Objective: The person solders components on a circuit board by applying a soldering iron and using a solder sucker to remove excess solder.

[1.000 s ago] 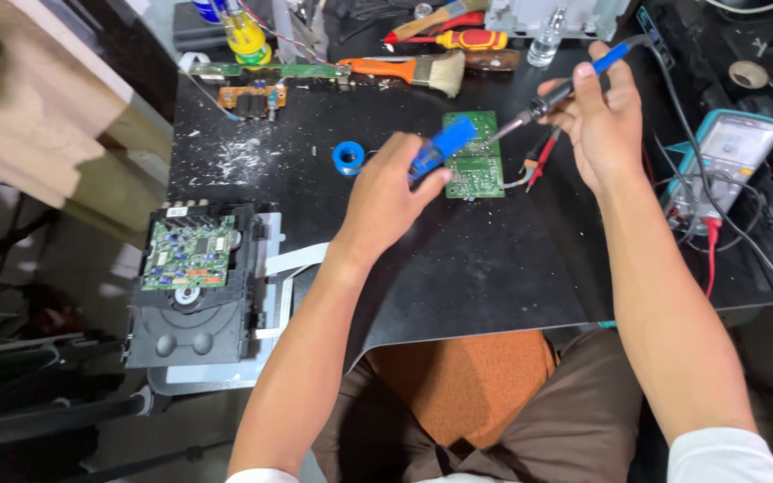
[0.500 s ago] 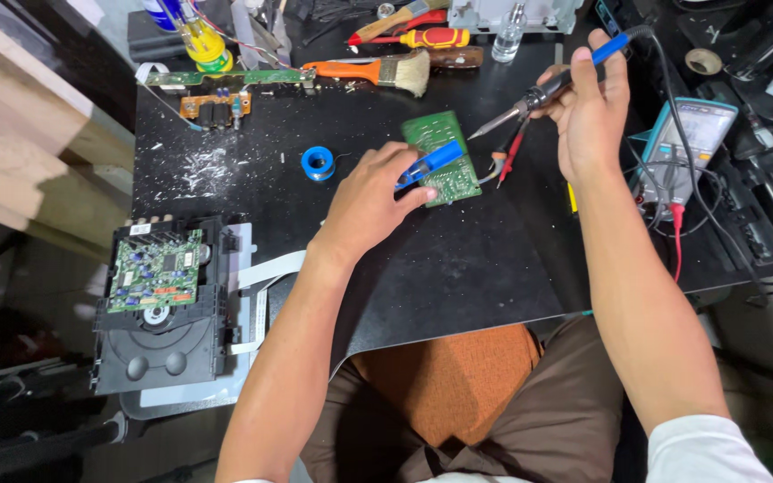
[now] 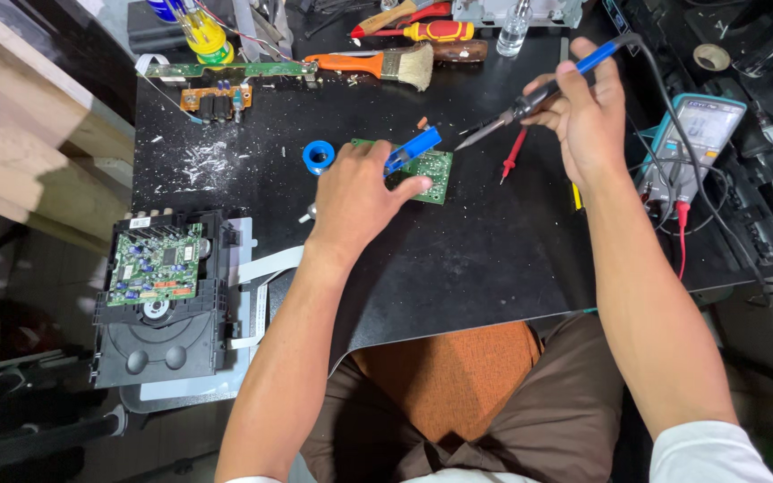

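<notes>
The left hand (image 3: 355, 192) pins the small green circuit board (image 3: 429, 170) to the mat, fingers pinching a blue tool (image 3: 411, 149) (likely a desoldering pump). The right hand (image 3: 588, 112) grips the soldering iron (image 3: 530, 103), tip poised just beyond that tool; touching a joint demands a steady, precise descent.

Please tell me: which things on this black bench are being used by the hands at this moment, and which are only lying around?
In use:
- small green circuit board, under the left hand
- blue tool in the left hand
- soldering iron in the right hand

Lying about:
- orange-handled brush
- blue solder spool
- multimeter
- red probe
- opened disc drive
</notes>
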